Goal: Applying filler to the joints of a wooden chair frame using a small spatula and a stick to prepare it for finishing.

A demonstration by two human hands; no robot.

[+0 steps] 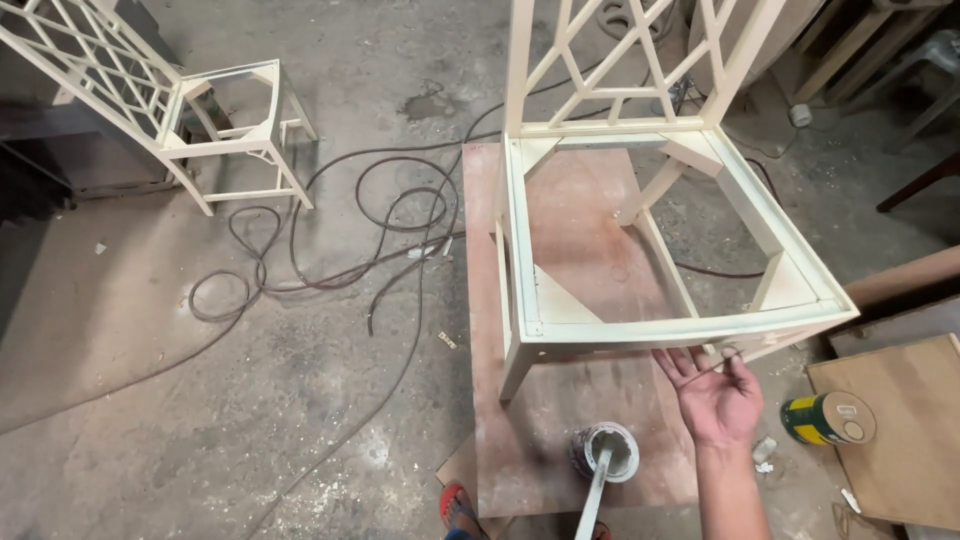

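Head view: right hand [716, 395] palm up, fingers spread loosely, thumb and forefinger pinching a thin dark wire-like piece [712, 362]; what it is cannot be told at this size. The hand sits just under the front rail of the cream chair frame [690, 335], fingertips near or touching the rail's lower edge. Left hand not in view.

The frame has no seat panel and stands on a reddish plywood board [590, 400], probably to keep its legs off the dusty concrete floor [200, 400]. Just beside the wrist, on the same board, a small paint pot [606, 452] with a stick [592, 495] standing in it, placed within easy reach. A green-and-yellow can [828, 418] lies on its side to the right, off the board. Dark hoses or cables [350, 230] loop across the floor; a second chair frame [225, 130] stands well apart, upper left.
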